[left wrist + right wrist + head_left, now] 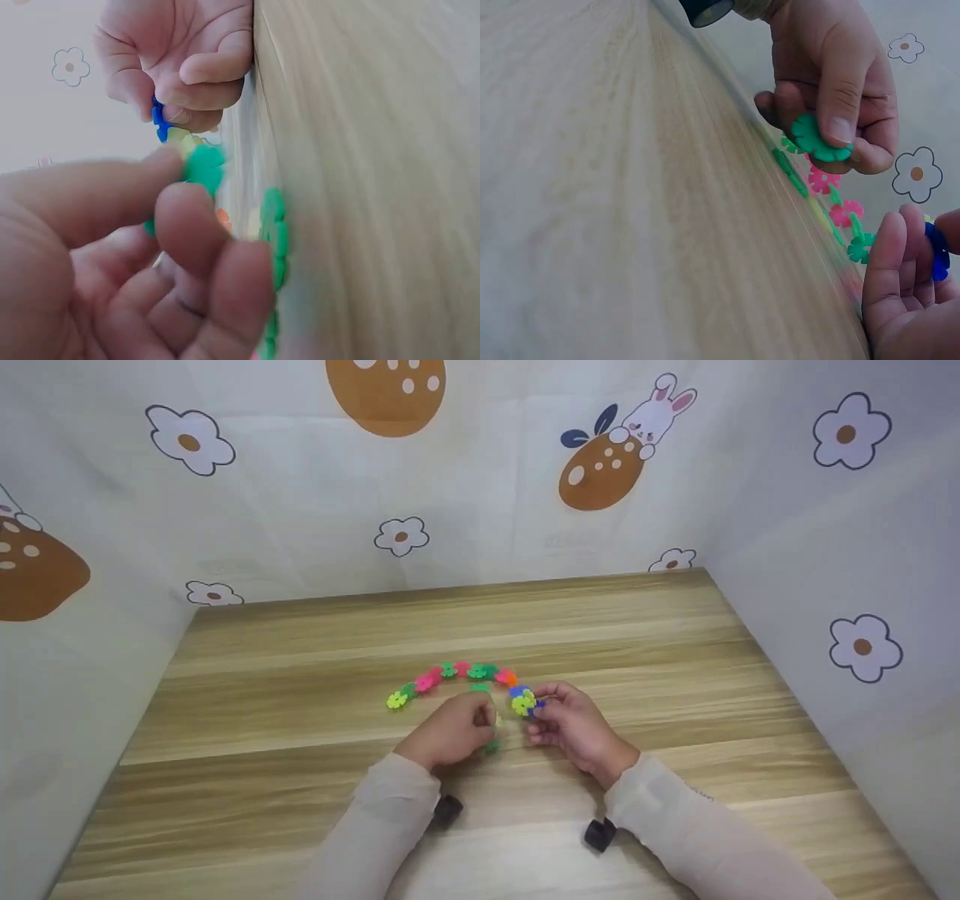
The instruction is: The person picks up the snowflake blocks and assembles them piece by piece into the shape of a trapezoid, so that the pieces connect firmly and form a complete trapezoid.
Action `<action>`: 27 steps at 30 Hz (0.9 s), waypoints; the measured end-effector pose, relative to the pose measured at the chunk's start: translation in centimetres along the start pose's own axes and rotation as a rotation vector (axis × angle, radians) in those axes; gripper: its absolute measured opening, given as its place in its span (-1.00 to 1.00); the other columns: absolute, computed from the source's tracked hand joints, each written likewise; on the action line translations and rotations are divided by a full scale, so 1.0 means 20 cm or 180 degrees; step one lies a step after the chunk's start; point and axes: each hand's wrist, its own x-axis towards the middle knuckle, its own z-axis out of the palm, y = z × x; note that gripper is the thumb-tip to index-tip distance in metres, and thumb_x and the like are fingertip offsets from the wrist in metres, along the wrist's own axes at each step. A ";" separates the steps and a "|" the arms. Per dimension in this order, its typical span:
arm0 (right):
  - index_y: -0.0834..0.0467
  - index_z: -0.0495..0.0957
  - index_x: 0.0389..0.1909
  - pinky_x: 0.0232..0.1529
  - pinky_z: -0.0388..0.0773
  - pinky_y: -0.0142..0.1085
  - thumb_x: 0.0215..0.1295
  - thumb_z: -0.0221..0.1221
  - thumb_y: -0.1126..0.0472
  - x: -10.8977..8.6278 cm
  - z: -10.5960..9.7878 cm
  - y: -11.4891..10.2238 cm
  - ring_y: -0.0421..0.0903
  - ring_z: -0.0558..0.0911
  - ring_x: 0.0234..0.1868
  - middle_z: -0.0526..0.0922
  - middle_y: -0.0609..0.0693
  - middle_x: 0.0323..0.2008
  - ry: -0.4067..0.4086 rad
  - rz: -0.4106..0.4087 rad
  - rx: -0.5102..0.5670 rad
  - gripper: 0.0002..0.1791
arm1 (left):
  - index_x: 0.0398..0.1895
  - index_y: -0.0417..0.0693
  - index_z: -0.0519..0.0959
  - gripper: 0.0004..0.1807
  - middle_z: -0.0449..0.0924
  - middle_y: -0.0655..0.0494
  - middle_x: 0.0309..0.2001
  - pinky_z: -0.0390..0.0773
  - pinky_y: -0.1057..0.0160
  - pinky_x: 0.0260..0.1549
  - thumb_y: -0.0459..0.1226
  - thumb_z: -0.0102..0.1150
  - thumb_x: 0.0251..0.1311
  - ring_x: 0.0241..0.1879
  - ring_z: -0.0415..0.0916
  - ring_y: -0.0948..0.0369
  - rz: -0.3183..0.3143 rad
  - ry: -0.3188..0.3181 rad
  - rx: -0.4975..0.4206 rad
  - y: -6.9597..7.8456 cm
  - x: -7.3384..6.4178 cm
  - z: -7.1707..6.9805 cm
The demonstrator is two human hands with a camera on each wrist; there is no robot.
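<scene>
A curved chain of interlocking plastic flower pieces [427, 682], in pink, green, orange, blue and yellow, lies on the table. At its right end is a yellow piece [524, 703], beside which my right hand [576, 729] pinches a blue flower piece [939, 253] between thumb and fingers. My left hand [456, 729], inside the arc, pinches a green flower piece [819, 139] by its edge. In the left wrist view, that green piece [205, 166] overlaps the yellow and blue pieces; the right wrist view shows the hands apart.
Near my left hand a loose green piece [478, 687] lies on the wooden table [300, 780]; another green piece [492, 748] shows partly past my fingers. Black objects [448, 809] sit at both wrists. Patterned cloth [495, 472] stands behind the table and along its sides.
</scene>
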 end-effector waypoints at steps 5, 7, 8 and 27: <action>0.28 0.34 0.14 -0.22 0.76 -0.27 0.34 0.08 0.44 0.00 0.00 0.00 -0.15 0.72 -0.36 0.68 0.01 -0.30 -0.0167 0.0055 -0.0134 -0.63 | -0.11 -0.17 0.48 -0.94 0.58 0.04 -0.36 0.71 0.22 -0.30 -0.40 0.15 0.46 -0.39 0.69 0.20 -0.0276 0.0422 -0.1000 0.00 0.01 0.01; 0.27 0.35 0.13 -0.22 0.76 -0.28 0.31 0.10 0.45 0.00 0.00 0.00 -0.15 0.73 -0.36 0.68 0.01 -0.30 -0.0227 0.0060 -0.0149 -0.62 | -0.05 -0.22 0.46 -0.91 0.58 -0.02 -0.31 0.75 0.19 -0.24 -0.43 0.11 0.48 -0.35 0.73 0.17 -0.0363 0.0515 -0.1281 0.00 0.02 0.02; 0.27 0.35 0.13 -0.23 0.76 -0.28 0.30 0.11 0.45 0.00 0.00 0.00 -0.15 0.72 -0.36 0.67 0.01 -0.31 -0.0253 0.0057 -0.0153 -0.62 | -0.03 -0.24 0.46 -0.90 0.58 -0.04 -0.29 0.77 0.18 -0.22 -0.44 0.10 0.48 -0.33 0.74 0.15 -0.0379 0.0548 -0.1384 0.00 0.03 0.03; 0.18 0.44 -0.18 -0.16 0.77 -0.28 0.43 0.15 0.47 0.00 -0.01 0.00 -0.16 0.74 -0.32 0.67 -0.04 -0.35 -0.0493 -0.0049 -0.0164 -0.85 | -0.09 -0.30 0.58 -0.90 0.67 -0.13 -0.16 0.78 0.14 -0.22 -0.50 0.09 0.45 -0.37 0.70 0.15 -0.0244 0.0737 -0.1743 -0.03 0.06 0.07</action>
